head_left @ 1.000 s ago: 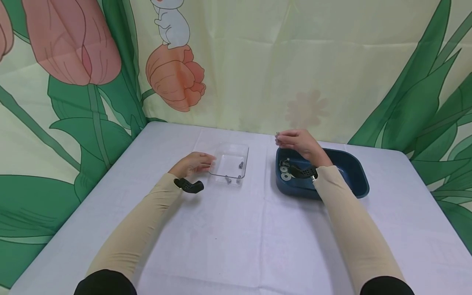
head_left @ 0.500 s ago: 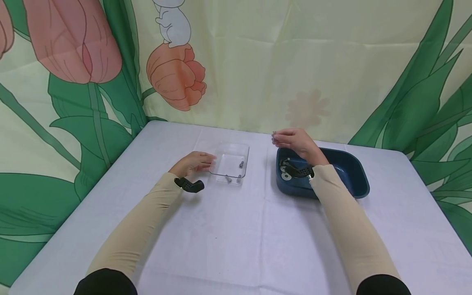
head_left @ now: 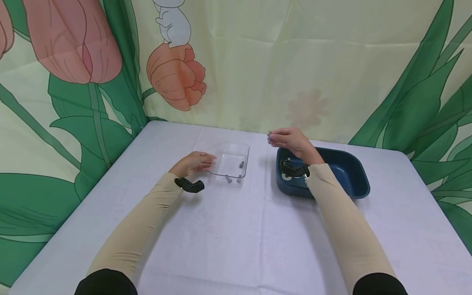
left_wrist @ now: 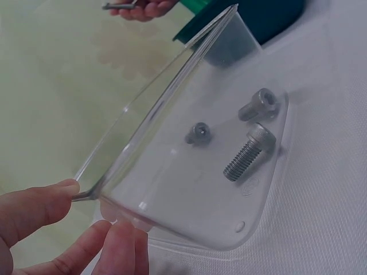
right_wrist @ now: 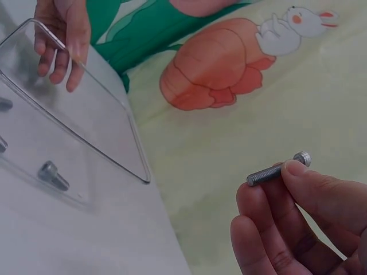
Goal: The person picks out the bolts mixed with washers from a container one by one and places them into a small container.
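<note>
In the head view my left hand [head_left: 192,163] is at the left side of a clear plastic box [head_left: 229,178] on the table. The left wrist view shows its thumb on the box's rim and its fingers against the outer wall. Several views agree on socket head bolts in the box: one long bolt [left_wrist: 250,153], a second bolt [left_wrist: 259,105] and a smaller-looking bolt [left_wrist: 199,133]. My right hand [head_left: 291,141] is raised above the left back corner of a dark blue bin [head_left: 359,172]. Between thumb and fingers it pinches a socket head bolt [right_wrist: 266,175].
Washers [head_left: 285,177] and other metal pieces lie in the left part of the blue bin, partly hidden by the right wrist's black strap [head_left: 294,169]. A white cloth covers the table [head_left: 221,229]. A printed curtain [head_left: 243,73] hangs behind its far edge.
My right hand has moved a little left, toward the clear box, with the bolt still pinched. The left hand and the box have stayed in place.
</note>
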